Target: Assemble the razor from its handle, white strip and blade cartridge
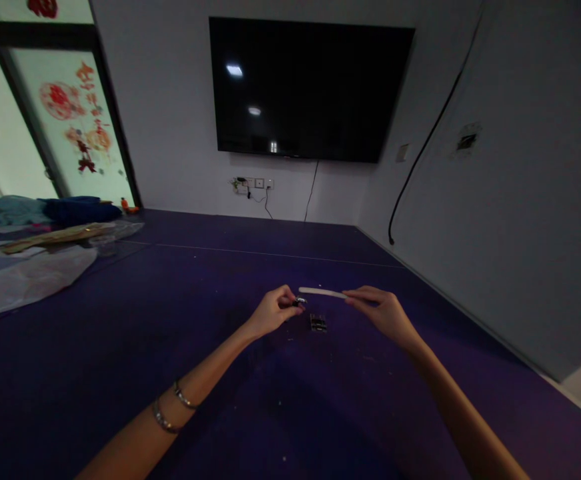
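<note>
My left hand [270, 311] pinches a small dark piece with a shiny metal part [299, 302], too small to name, between thumb and fingers. Between the thumb and fingers of my right hand [378, 308] is one end of a thin, whitish, slightly curved stick [323, 292]. Its free end points left, just above the small piece in my left hand; I cannot tell whether they touch. Below the stick, a small dark block with lighter markings [318, 323] lies on the purple surface [250, 427], held by neither hand.
A clear plastic sheet [45, 280], a flat tan strip [60, 237] and crumpled dark blue cloth [83, 209] lie at the far left. A television [310, 90] hangs on the back wall. A black cable [428, 143] runs down the right wall. Tiny pale specks dot the purple surface.
</note>
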Tool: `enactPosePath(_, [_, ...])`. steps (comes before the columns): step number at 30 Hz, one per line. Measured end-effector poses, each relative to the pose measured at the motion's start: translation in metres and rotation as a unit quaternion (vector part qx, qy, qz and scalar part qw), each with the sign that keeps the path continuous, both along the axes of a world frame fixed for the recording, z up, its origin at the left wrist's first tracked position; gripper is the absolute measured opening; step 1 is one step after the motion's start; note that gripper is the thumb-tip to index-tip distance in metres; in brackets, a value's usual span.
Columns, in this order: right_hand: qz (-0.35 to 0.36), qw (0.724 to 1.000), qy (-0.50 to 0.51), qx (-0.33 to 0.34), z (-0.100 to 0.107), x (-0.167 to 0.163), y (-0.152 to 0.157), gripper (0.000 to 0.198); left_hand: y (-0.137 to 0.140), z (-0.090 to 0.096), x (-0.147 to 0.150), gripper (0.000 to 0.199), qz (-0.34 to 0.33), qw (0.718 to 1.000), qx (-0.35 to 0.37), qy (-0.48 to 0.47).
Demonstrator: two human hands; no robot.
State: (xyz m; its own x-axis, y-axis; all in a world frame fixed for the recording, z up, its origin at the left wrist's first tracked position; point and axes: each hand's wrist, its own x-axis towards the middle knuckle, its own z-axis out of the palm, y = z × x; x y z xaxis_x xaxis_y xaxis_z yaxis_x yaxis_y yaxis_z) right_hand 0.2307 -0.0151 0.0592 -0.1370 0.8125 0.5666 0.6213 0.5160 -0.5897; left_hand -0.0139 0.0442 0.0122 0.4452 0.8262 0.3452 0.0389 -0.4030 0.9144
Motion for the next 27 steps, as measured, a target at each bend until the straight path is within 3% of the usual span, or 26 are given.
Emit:
enactPosePath(4, [0.035,0.999,0.000,-0.024,0.002,-0.001,-0.001,0.026,-0.001,0.001,0.000,0.024,-0.026,0.999,-0.010,-0.015])
enactPosePath(15, [0.042,0.999,-0.005,-0.023,0.007,-0.004,-0.006,0.023,-0.004,0.002,0.001,0.024,-0.064,0.997,-0.026,-0.038])
enactPosePath(22, [0.059,0.997,0.000,-0.041,0.011,-0.007,-0.010,0.025,-0.006,0.006,0.001,0.025,-0.057,0.998,-0.020,-0.024])
enactPosePath(27, [0.030,0.999,0.010,-0.023,0.013,-0.005,-0.011,0.024,-0.006,0.007,0.000,0.027,-0.054,0.998,-0.025,-0.030])
